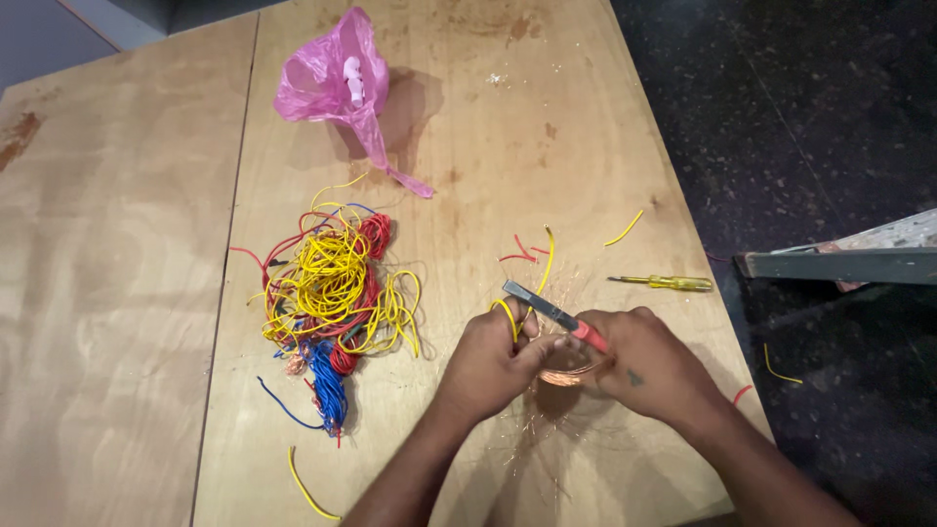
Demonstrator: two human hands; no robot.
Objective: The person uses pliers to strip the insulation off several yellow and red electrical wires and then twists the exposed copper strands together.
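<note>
Your left hand (493, 356) pinches a yellow wire (527, 298) near its end; right hand (639, 361) is closed on red-handled pliers (551, 314), jaws at the wire. Wire looks light, springy, slippery-sheathed, so hold it close by the cut. Bare copper strands (561, 376) sit below. Wire tangle (332, 293) left, on plywood table (468, 146); dark floor (810, 117) beyond.

- Two bare forearms enter from the bottom edge of the head view, with no sleeves, cuffs or gloves on them.
- The left hand (491, 359) wears no ring, watch or band on the side that shows.
- The right hand (647, 363) carries a small dark mark on its back, near the knuckles; its shape is too small to tell.
</note>
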